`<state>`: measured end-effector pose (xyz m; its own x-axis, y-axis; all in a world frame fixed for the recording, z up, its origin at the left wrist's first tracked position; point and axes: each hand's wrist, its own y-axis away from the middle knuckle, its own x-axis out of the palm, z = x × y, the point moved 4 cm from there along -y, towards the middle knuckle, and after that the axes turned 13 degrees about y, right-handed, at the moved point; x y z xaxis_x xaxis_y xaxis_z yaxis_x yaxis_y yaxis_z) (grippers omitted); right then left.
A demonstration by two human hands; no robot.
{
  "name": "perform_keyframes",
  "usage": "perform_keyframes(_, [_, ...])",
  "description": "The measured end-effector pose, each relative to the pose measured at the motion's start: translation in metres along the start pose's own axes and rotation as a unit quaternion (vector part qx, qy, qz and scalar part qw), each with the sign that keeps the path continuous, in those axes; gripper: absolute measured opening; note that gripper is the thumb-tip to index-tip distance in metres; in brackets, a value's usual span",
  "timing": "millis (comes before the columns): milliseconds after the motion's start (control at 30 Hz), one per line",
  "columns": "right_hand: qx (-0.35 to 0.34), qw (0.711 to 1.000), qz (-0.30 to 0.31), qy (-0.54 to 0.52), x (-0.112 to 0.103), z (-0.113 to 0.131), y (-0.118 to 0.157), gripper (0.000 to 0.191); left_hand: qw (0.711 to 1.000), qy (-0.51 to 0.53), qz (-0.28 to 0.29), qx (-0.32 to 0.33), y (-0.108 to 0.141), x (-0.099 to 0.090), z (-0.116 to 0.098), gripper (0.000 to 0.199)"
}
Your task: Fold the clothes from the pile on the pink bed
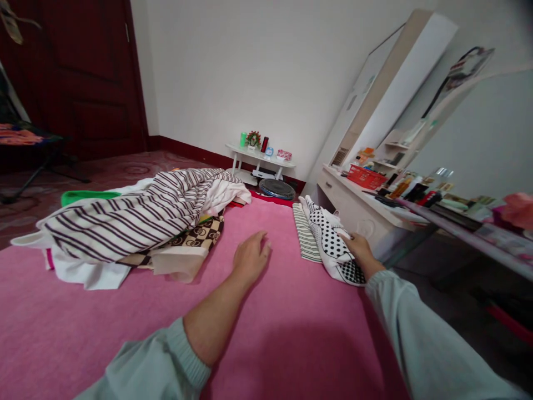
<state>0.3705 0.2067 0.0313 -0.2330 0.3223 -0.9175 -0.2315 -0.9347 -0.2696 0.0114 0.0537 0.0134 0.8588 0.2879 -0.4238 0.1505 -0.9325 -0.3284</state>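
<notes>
Probably only partway, with striped cloth and dotted cloth laid together at right on the pink cover, and a loose heap left opposite. Touching the dotted cloth with right hand, can't tell if gripping; holding left hand empty, half open.

On my feed: muted, fairly even indoor light; 1 broad soft shadow over the near pink cover. Wide-angle distortion leans the tall cabinet. Lower right dark, edges smeared.
</notes>
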Motion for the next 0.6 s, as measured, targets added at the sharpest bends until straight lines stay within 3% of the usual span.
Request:
perform_keyframes(133, [-0.001,0.996,-0.064,0.059,-0.021,0.004,0.010,0.052,1.000,-0.004,0.009,0.007,0.000,0.001,0.001,0.041])
perform_keyframes(267, [-0.144,0.976,-0.122,0.104,-0.027,0.039,0.039,0.045,1.000,-0.012,0.007,0.009,0.000,0.002,0.004,0.041])
perform_keyframes(367, [-0.283,0.952,-0.007,0.116,-0.011,0.070,0.061,0.046,1.000,-0.007,0.008,0.010,0.000,0.003,0.004,0.042])
perform_keyframes(433, [-0.309,0.940,0.071,0.130,-0.002,0.082,0.069,0.047,1.000,-0.002,0.008,0.011,0.000,0.002,0.003,0.042])
perform_keyframes(467, [-0.298,0.943,0.070,0.134,-0.002,0.084,0.069,0.048,1.000,0.000,0.008,0.011,0.001,0.002,0.003,0.042])
perform_keyframes(600, [-0.200,0.965,-0.111,0.125,-0.018,0.074,0.059,0.054,1.000,0.000,0.010,0.009,0.001,0.002,0.002,0.041])
